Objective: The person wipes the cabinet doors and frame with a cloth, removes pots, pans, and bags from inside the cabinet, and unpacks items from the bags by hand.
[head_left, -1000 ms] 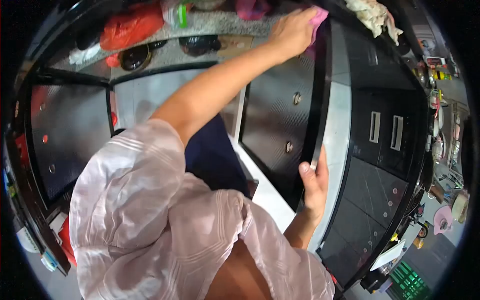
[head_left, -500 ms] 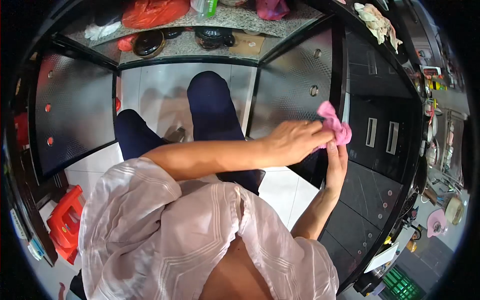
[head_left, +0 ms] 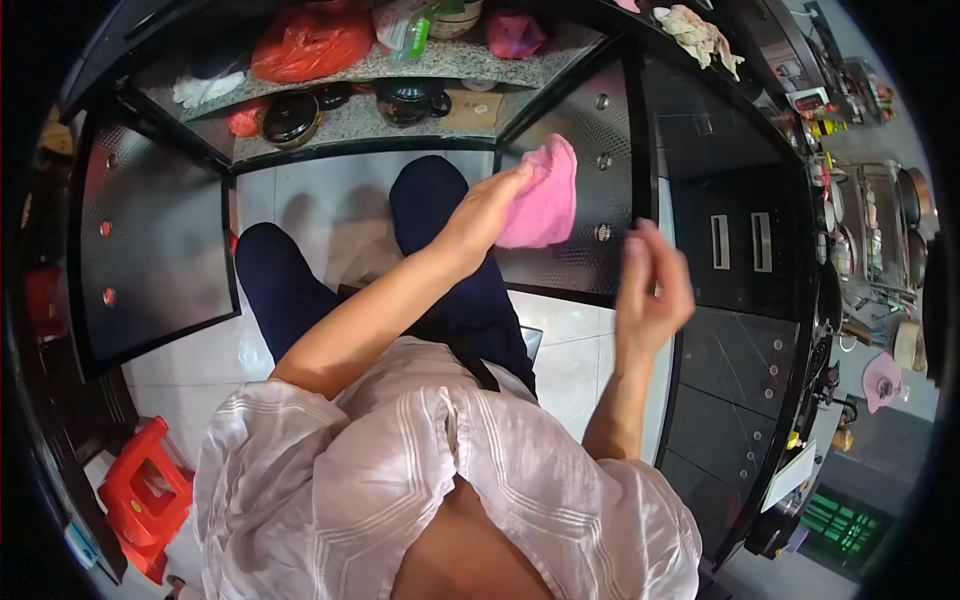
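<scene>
My left hand (head_left: 483,218) is closed on a pink cloth (head_left: 545,200), which hangs from the fingers in front of the right-hand textured glass door (head_left: 590,140). My right hand (head_left: 652,285) is raised near the lower outer corner of that door, its fingers loosely curled and apart from the thumb, holding nothing. Between the two hands there is a gap. The left-hand glass door (head_left: 155,240) also stands open, to the left of my knees.
Cabinet shelves (head_left: 470,65) hold a red plastic bag (head_left: 312,45), dark pots (head_left: 408,100) and a pink bag (head_left: 515,35). A red plastic stool (head_left: 150,500) stands at lower left. Dark drawers (head_left: 735,375) line the right side, below a cluttered counter. A pale rag (head_left: 697,38) lies at upper right.
My left hand first came down from the door's top edge to my right hand, both at the cloth. Now it has moved left and up with the cloth, which hangs spread out; my right hand has let go.
</scene>
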A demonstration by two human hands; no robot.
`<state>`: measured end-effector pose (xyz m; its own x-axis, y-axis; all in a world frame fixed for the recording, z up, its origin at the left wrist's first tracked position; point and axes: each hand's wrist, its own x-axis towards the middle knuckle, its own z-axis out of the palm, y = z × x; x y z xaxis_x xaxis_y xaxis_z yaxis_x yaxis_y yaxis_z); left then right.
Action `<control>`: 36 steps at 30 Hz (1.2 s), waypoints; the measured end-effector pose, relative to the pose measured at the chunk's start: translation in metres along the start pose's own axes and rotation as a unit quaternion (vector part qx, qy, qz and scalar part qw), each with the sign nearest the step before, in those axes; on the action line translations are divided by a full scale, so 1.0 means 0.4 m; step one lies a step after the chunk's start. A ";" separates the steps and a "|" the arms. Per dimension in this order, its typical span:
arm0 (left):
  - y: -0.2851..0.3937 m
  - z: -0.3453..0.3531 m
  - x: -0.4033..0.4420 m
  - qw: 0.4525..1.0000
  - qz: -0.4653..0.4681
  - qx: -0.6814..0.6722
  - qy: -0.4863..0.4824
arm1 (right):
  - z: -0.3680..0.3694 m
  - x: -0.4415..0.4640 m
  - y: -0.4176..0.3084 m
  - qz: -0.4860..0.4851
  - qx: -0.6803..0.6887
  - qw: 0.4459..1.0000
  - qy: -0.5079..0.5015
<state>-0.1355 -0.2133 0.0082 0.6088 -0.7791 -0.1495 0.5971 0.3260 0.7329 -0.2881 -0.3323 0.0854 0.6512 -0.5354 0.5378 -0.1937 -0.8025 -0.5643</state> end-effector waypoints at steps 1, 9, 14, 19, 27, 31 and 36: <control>-0.020 -0.007 0.000 0.998 -0.003 -0.054 -0.033 | 0.034 -0.024 -0.018 0.114 0.105 0.987 -0.052; -0.075 -0.075 -0.025 0.998 0.009 -0.041 -0.040 | 0.038 -0.021 -0.073 0.199 0.225 0.953 -0.041; -0.128 -0.029 0.002 0.951 0.172 0.227 0.122 | 0.038 0.048 -0.088 0.112 0.220 0.967 -0.068; -0.071 -0.031 0.010 0.877 0.229 0.402 0.130 | 0.127 0.134 -0.073 0.034 0.138 0.985 -0.097; -0.125 -0.105 0.264 0.992 0.118 -0.043 0.032 | 0.037 0.236 -0.009 -0.061 -0.124 0.982 -0.130; -0.182 -0.128 0.537 0.993 0.013 0.086 0.082 | 0.027 0.193 0.141 0.224 -0.079 0.923 -0.303; -0.185 -0.025 0.863 0.970 0.073 0.223 0.056 | 0.069 0.172 0.148 0.239 0.005 0.937 -0.254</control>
<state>0.0359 -0.5010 -0.1044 0.7376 -0.6710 -0.0756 0.2302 0.1447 0.9623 -0.2346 -0.4093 0.0716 0.7578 -0.6366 -0.1431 -0.5465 -0.4994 -0.6722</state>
